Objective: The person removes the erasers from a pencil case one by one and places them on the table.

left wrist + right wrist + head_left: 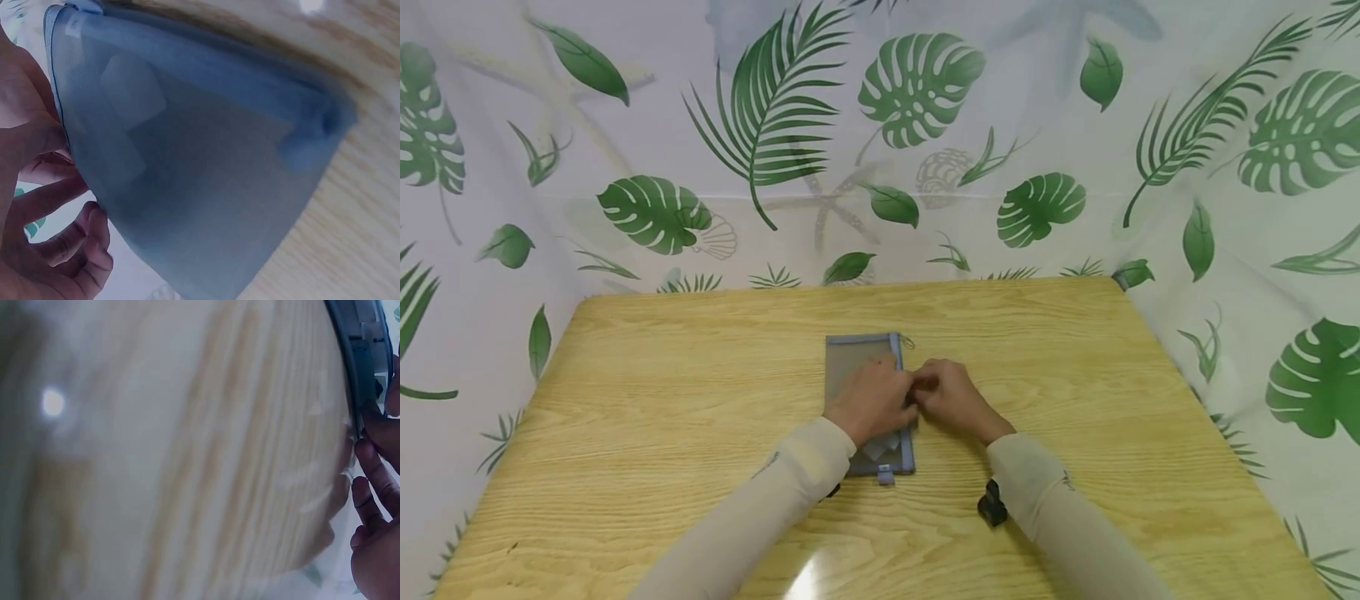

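A blue-grey mesh zip pouch lies upright on the table in the head view, its blue-edged long side facing right. Across its middle, my left hand grips that right edge. My right hand pinches the same edge from the right, fingertips close to the left hand's. Pale flat pieces show through the mesh in the left wrist view. The right wrist view shows the pouch's mouth parted, with pale and dark contents inside. The fingers partly hide where the pouch is held.
The wooden table spreads out on all sides of the pouch. Leaf-printed cloth hangs behind and at both sides. A small cord loop sticks out at the pouch's top right, and a blue tab at its bottom.
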`<state>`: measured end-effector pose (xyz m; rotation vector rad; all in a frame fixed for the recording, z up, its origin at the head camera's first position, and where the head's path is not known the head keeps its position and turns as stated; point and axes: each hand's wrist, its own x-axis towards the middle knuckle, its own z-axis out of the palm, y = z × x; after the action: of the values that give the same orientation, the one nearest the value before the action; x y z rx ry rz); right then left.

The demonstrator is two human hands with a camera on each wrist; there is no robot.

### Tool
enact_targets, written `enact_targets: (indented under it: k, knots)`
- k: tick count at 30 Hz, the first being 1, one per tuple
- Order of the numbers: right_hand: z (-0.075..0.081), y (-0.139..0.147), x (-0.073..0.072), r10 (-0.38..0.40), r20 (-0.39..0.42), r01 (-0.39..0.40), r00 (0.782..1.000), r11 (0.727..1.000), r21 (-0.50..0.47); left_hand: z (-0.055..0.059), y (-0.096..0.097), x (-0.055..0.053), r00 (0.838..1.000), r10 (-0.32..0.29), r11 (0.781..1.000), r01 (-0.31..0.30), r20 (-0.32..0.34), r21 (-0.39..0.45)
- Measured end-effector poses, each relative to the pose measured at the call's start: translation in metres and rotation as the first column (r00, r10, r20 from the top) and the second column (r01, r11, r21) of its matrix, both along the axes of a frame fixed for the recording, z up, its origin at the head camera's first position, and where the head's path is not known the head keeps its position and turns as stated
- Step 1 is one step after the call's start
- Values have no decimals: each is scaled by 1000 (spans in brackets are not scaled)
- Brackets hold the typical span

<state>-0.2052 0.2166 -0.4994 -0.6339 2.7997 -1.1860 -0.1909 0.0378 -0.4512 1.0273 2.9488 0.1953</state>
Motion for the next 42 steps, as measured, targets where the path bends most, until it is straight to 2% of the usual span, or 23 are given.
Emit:
enact_targets:
  k: [9,16,25,30,36,42]
  knots:
    - [-4,2,-2,-7,-18,8,1000,1000,18,1,3,-1,1000,10,1000,-9,21,-21]
    - [-5,1,-3,1,-45,2,999,999,54,1,-3,-2,998,21,997,-25,59,73]
    - [-2,-1,-3,-7,-56,12,998,995,98,2,-10,-5,999,26,980,-33,37,198]
    - [-2,-2,-3,7,-37,-4,999,997,83,4,-17,-7,994,24,957,-54,107,286]
    - [0,-2,-2,5,-12,-4,1000,996,88,8,-33,-6,975,26,920,-110,221,377]
    - [3,-2,-3,27,-17,-25,1000,995,93,9,-45,-4,976,92,889,-170,199,425]
